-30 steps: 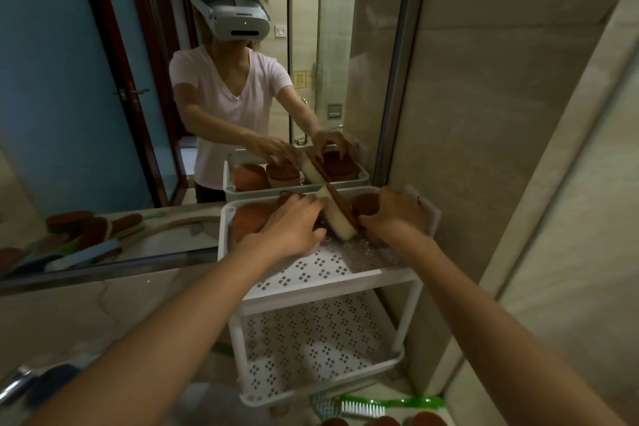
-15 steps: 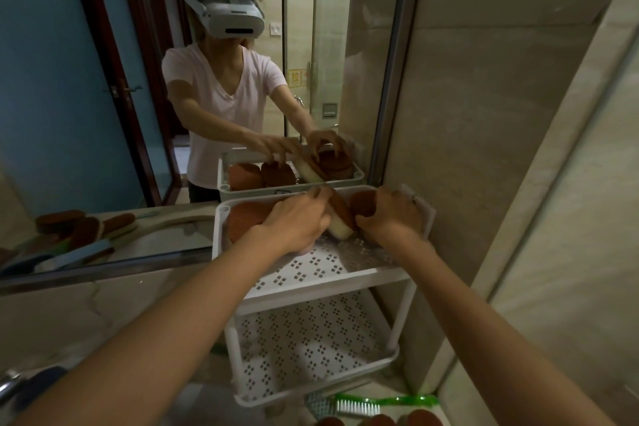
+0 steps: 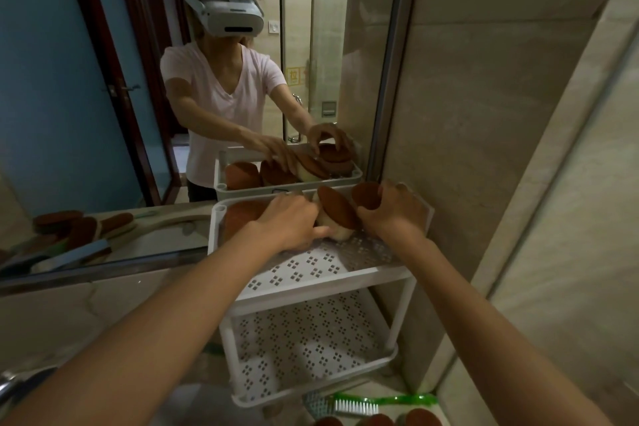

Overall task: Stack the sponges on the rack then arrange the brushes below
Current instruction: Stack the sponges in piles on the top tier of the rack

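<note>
Left hand (image 3: 290, 222), right hand (image 3: 392, 213) on sponges (image 3: 337, 207)

Home bathroom: a wide wall mirror (image 3: 103, 97) hangs just beyond my left hand (image 3: 290, 221) and my right hand (image 3: 394, 214), which grips a brown round sponge (image 3: 366, 195). Beige polished stone wall tiles (image 3: 484, 97) rise right of them; a pale stone counter (image 3: 69, 315) and chrome tap (image 3: 7, 387) lie left, nearer me.

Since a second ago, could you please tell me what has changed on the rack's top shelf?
The leaning sponge has tipped further, showing more brown face, with the left hand still against it. The right hand has drawn back, baring the round sponge it grips. The rack and green brush are unchanged.
</note>
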